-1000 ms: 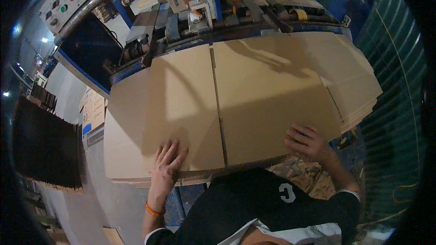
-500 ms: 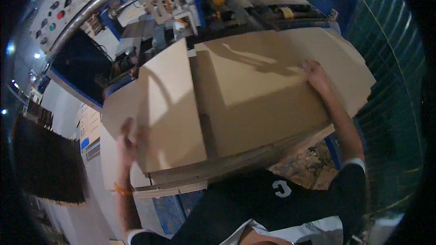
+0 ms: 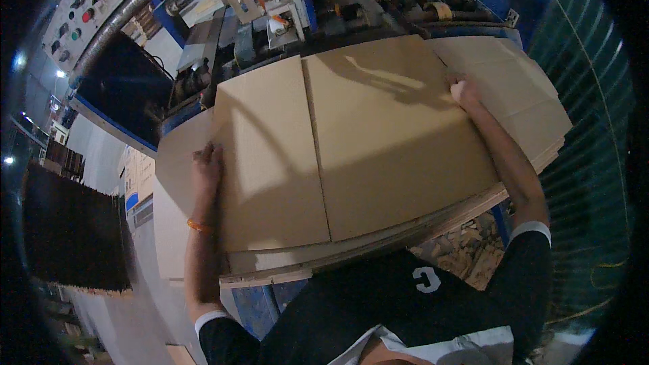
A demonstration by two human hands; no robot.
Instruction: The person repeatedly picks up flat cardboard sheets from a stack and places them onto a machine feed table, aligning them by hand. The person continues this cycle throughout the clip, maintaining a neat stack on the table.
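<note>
A large flat sheet of brown corrugated cardboard (image 3: pixel 378 142), scored down its middle, lies on top of a stack of similar sheets (image 3: pixel 541 115). My left hand (image 3: pixel 206 165) grips its left edge, fingers curled over the top; an orange band circles that wrist. My right hand (image 3: pixel 465 89) holds the sheet's far right edge, arm stretched across it. The sheet is raised and tilted slightly above the stack.
A blue machine (image 3: pixel 284 7) with rollers and metal parts stands behind the stack. A control panel (image 3: pixel 88 0) with coloured buttons is at upper left. Dark stacked sheets (image 3: pixel 71 230) stand to the left. Cardboard scraps (image 3: pixel 466 250) litter the floor at lower right.
Both hands moved from the near edge out to the sheet's left and right edges. The top sheet has been taken hold of and lifted off the stack.
</note>
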